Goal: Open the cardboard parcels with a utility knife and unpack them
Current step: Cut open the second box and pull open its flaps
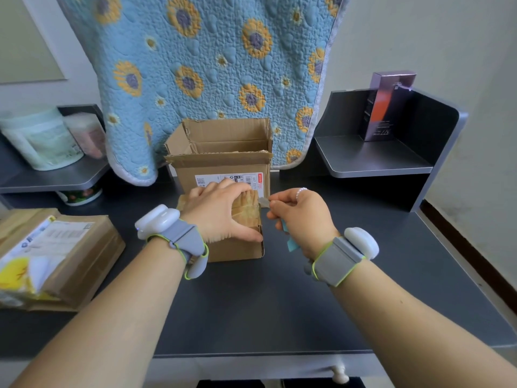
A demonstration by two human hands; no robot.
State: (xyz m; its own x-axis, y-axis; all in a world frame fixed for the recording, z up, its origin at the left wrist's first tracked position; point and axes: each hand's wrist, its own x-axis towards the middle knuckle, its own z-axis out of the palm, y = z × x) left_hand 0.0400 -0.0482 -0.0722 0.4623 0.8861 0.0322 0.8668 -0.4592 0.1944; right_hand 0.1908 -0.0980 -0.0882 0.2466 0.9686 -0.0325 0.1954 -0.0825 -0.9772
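A flowered quilt (212, 65) hangs over the dark desk (251, 303), hiding the wall behind an opened box (223, 152). In front of it, the left hand (221, 217) clasps a small taped parcel (246, 247), covering most of its top. The right hand (302, 219) grips a knife (264, 202); only the blade tip at the parcel's edge and a teal bit of handle show.

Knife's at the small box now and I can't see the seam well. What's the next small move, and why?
Probably draw the knife along the taped top of the small box: the blade tip sits at its right edge, and the left hand already grips it steady.
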